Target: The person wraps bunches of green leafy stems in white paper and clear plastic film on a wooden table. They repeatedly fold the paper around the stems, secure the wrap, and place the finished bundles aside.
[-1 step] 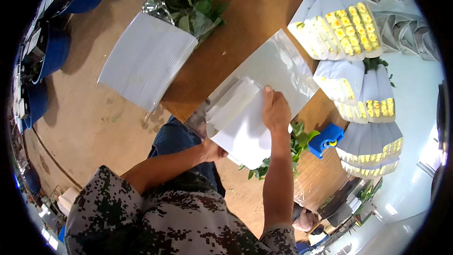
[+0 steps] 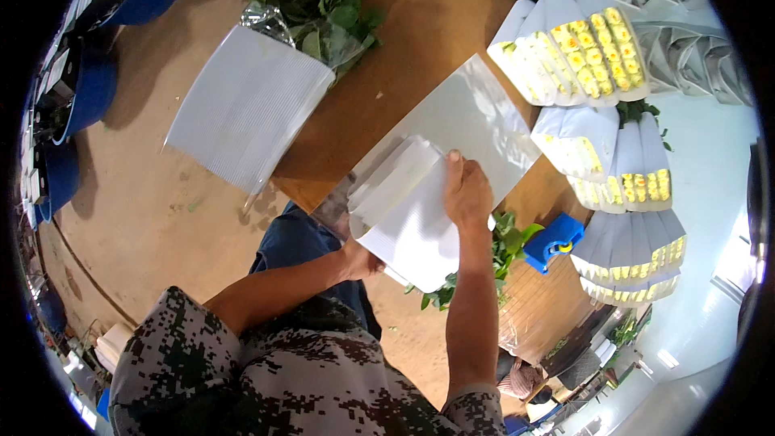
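A white ribbed cardboard wrap [image 2: 416,230] lies folded over on a clear plastic sheet [image 2: 492,113] on the wooden table. Green leafy stems [image 2: 504,254] stick out from its right side and from under its lower edge. My left hand [image 2: 361,261] is closed on the wrap's lower left edge, its fingers partly hidden beneath. At the wrap's right side, my right hand [image 2: 468,194] grips the edge with the thumb on top. Whatever the wrap encloses is hidden.
To the left rests a stack of ribbed white sheets [image 2: 246,105], with leafy stems [image 2: 335,8] behind it. A blue tape dispenser [image 2: 555,241] sits right of the wrap. Wrapped yellow flower bunches [image 2: 593,48] are piled along the right. Blue tubs [image 2: 89,89] stand far left.
The whole view has shifted very slightly to the left. Both hands keep their hold on the wrap, with hardly any movement.
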The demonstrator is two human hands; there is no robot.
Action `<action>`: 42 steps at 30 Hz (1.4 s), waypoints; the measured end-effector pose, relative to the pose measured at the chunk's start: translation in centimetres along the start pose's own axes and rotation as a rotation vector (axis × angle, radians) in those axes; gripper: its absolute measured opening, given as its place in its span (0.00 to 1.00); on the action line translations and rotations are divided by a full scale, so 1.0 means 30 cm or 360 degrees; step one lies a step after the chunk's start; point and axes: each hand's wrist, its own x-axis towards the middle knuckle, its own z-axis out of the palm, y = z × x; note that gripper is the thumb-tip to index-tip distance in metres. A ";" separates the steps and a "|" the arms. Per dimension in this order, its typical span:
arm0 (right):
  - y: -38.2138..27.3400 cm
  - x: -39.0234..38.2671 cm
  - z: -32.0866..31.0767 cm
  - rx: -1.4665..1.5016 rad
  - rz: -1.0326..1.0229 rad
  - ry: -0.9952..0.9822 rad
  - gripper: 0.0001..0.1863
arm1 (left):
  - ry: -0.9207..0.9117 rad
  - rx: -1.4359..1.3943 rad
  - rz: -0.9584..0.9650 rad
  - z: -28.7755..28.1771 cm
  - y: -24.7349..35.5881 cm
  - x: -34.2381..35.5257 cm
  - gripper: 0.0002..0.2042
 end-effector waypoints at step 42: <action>0.050 -0.935 0.488 0.1518 0.0457 -0.0109 0.23 | 0.0778 0.2284 0.0564 -0.263 0.152 -0.479 0.19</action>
